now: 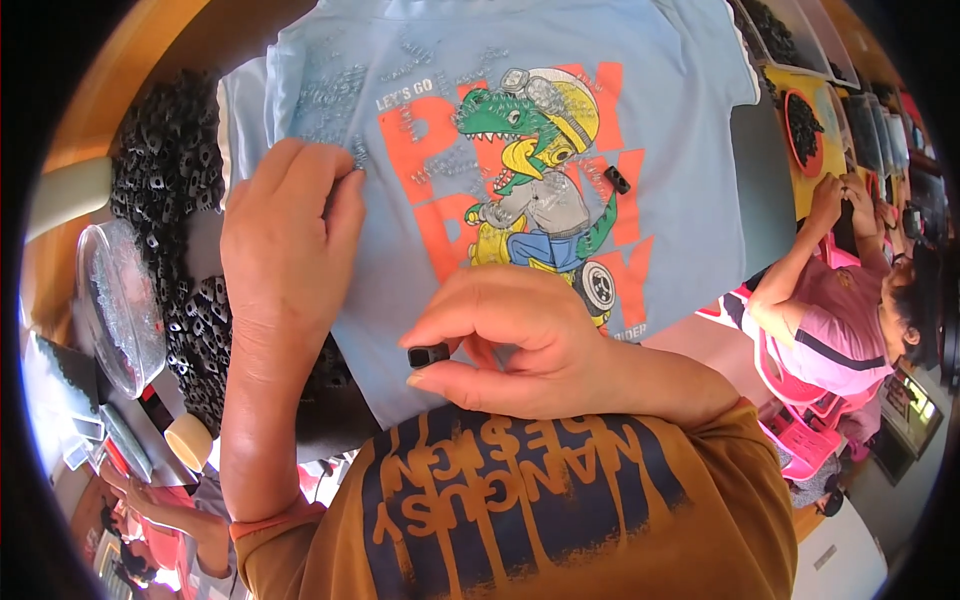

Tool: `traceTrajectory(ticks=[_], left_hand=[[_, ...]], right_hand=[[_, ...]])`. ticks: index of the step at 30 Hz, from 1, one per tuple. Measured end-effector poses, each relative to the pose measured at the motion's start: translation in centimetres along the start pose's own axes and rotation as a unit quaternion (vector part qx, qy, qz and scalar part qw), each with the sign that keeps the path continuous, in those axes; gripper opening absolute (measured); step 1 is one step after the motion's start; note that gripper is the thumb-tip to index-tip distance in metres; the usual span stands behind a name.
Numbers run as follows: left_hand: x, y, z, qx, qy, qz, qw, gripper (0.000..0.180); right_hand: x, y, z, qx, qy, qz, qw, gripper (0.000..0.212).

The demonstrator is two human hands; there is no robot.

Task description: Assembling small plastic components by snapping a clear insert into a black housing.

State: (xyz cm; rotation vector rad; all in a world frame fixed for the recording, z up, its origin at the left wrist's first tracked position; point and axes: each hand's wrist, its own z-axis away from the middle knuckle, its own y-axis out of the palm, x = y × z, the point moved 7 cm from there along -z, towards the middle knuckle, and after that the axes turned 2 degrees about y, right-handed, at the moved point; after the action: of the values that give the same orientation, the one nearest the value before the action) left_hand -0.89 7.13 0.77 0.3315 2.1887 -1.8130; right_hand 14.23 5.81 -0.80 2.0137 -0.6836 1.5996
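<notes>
A light blue T-shirt (690, 110) with a printed dinosaur on a scooter lies spread in front of me. Between the thumb and finger of my right hand (520, 340) is a small black plastic part (428, 355) with an opening in its end. My left hand (290, 235) rests at the shirt's left side, fingers curled together; whatever they pinch, if anything, is hidden. Right by its fingertips are several tiny shiny bits (335, 95), too small to name, scattered over the upper left of the shirt and the print. Another black part (617, 180) lies on the print's right side.
A large heap of black parts (170, 190) lies left of the shirt. Beside it stands a clear round tub (120, 310) with small clear bits. At right, a co-worker in a pink top (840, 320) handles something near a red bowl of black parts (803, 130). Another person's arm (185, 520) shows lower left.
</notes>
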Motion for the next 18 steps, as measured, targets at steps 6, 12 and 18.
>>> traceTrajectory(ticks=[6,12,18], left_hand=[[-0.2,-1.0,0.8,0.01,-0.03,0.069,0.997,0.005],[0.1,-1.1,2.0,0.033,-0.054,0.179,0.982,0.005],[0.7,-0.7,1.9,0.04,-0.045,0.177,0.982,0.003]], right_hand=[[0.0,-0.3,0.1,-0.015,0.003,0.003,1.0,0.024],[0.1,-0.2,0.0,-0.008,0.016,-0.007,1.0,0.022],[0.0,-0.2,0.0,-0.009,0.012,-0.004,1.0,0.021]])
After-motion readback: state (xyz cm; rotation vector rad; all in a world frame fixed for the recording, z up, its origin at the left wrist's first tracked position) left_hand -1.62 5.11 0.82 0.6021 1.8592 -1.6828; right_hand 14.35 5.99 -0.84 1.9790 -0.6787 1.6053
